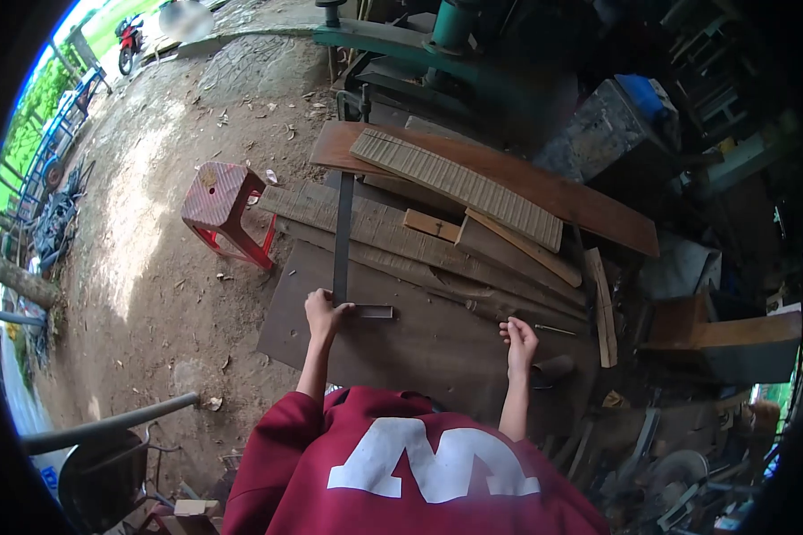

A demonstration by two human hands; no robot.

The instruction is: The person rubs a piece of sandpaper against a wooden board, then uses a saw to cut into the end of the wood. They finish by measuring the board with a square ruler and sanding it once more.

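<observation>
My left hand [323,314] is closed on the corner of a metal square, whose long dark blade [343,236] runs up across the rough boards and whose short arm [375,311] points right over the brown tabletop [401,357]. My right hand [519,343] is raised over the table's right part, its fingers curled together; whatever they hold, if anything, is too small to name. Just right of it lies a thin metal rod [555,330]. Rough grey-brown planks [379,227] stretch across the table beyond both hands, with a ribbed board [464,187] on top.
A red stool [219,198] stands left of the table. Beyond the planks are a long reddish board [598,214] and a green machine [455,31]. A wooden box [723,334] sits at right. A metal pipe [116,423] crosses the lower left.
</observation>
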